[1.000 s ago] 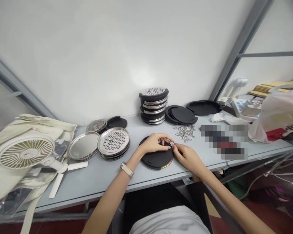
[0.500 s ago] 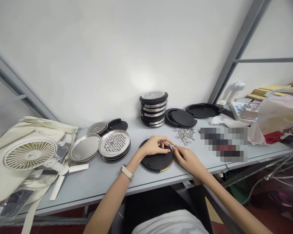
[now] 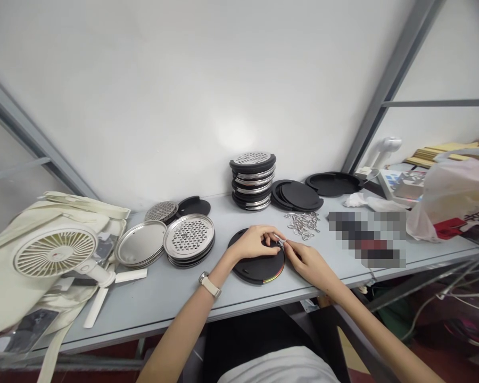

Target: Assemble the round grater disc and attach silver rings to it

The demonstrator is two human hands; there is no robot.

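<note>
Two hands are fiddling with a black disc (image 3: 255,271) on the table (image 3: 151,303).
A fan (image 3: 56,252) is lying on a cream bag (image 3: 83,206); the left hand (image 3: 256,242) is curling over the disc, can't tell if it's gripping; the right hand (image 3: 306,260) is pinching a tiny silver bit (image 3: 281,243) at its edge; a plastic bag (image 3: 455,197) is sitting far right, contents unclear.

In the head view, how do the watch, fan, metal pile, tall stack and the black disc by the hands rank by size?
1. Fan
2. Black disc and tall stack: too alike to rank
3. Metal pile
4. Watch
</note>
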